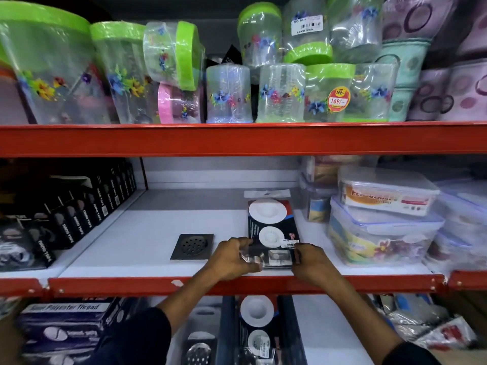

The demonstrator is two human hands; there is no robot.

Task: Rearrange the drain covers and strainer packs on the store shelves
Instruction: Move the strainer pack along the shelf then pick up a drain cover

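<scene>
Lying flat on the white middle shelf [147, 233], the strainer pack [271, 227] looks light, thin and slippery in its film; both hands hold its near end, left hand [232, 259] and right hand [311, 262] each with grip closed on a corner. A dark drain cover [192, 246] sits just beside; food boxes [382, 222] crowd the right.

Strainer pack [271, 227] on middle shelf [147, 233], near end between my left hand [232, 259] and right hand [313, 262]. Drain cover [193, 246] just left of left hand. Tubs [382, 222] right of right hand. Boxes [79, 209] far left.
</scene>
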